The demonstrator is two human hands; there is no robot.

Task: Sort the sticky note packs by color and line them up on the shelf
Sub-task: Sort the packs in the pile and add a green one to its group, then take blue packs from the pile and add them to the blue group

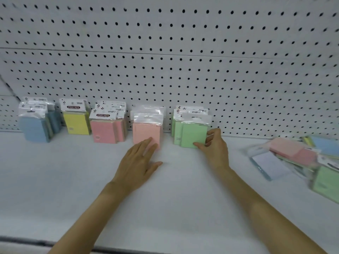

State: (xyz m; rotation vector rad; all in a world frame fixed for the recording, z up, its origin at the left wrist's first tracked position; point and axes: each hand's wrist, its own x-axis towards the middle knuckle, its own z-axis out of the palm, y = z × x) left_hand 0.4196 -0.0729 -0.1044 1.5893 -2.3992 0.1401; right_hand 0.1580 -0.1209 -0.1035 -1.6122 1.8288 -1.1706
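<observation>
Five rows of sticky note packs stand against the pegboard on the white shelf (55, 176): blue packs (34, 128), yellow packs (77, 123), pink packs (103, 131), light pink packs (145, 133) and green packs (192, 134). My left hand (141, 160) lies with straight fingers, its fingertips touching the lower front of the foremost light pink pack. My right hand (213, 146) pinches the lower right corner of the foremost green pack, thumb under its bottom edge and fingers on its right side.
A loose heap of unsorted packs (300, 158) in pink, blue, white and green lies at the right end of the shelf. The pegboard wall (183, 61) closes off the back. The shelf's front edge (27, 242) runs along the bottom left.
</observation>
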